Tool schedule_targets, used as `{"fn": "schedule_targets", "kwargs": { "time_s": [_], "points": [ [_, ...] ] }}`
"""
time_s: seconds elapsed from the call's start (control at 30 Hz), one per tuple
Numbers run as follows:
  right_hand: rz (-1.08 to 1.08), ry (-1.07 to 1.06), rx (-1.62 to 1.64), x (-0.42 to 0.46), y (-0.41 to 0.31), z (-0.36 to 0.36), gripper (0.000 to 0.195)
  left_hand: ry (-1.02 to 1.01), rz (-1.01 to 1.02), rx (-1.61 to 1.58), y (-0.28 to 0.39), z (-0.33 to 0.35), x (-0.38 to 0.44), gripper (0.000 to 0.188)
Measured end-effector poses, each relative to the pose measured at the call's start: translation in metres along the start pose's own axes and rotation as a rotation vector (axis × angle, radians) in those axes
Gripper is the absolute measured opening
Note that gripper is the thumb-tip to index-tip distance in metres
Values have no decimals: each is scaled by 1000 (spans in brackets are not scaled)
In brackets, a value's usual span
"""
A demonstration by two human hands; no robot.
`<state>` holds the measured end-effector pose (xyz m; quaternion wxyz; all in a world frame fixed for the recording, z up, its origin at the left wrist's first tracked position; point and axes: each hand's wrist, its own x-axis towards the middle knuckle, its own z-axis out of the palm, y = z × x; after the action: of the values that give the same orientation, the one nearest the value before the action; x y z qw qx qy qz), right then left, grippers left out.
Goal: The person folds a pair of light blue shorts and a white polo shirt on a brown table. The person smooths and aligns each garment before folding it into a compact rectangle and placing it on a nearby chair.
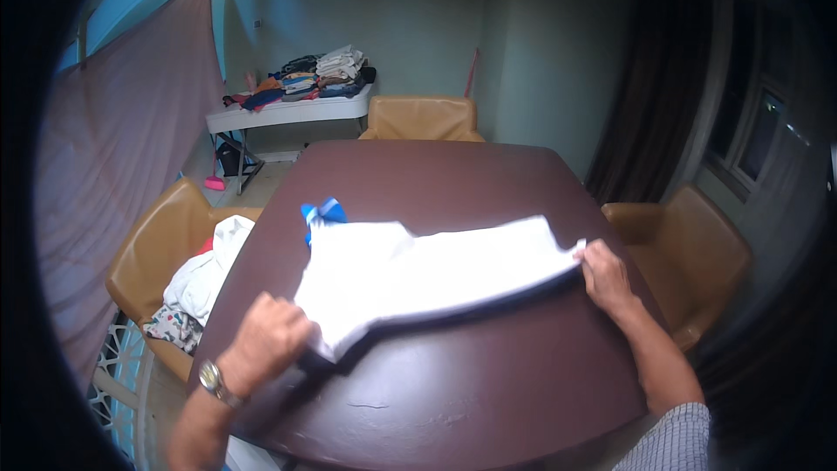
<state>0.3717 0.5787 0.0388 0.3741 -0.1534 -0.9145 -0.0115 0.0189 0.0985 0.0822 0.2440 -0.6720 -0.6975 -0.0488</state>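
A white cloth garment is stretched across the dark reddish-brown table, its near edge lifted a little and casting a shadow. My left hand, with a metal wristwatch on the wrist, grips the garment's near left corner. At its right end, my right hand pinches a narrow tip of the same cloth. A blue and white piece of cloth shows at the garment's far left corner; whether it is part of it I cannot tell.
White and patterned clothes lie on the tan armchair at left. Other tan armchairs stand at the far side and right. Folded clothes are piled on a white side table, with a pink broom nearby.
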Motion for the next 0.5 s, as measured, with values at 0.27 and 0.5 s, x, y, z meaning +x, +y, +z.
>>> {"fn": "schedule_targets", "kwargs": {
  "time_s": [0.27,0.5],
  "points": [
    [231,-468,-5,-75,-7,-55,19,-388,-17,-714,59,-17,-23,25],
    [269,-323,18,-7,-28,-74,27,141,-362,-721,9,-6,21,14]
  ]
}}
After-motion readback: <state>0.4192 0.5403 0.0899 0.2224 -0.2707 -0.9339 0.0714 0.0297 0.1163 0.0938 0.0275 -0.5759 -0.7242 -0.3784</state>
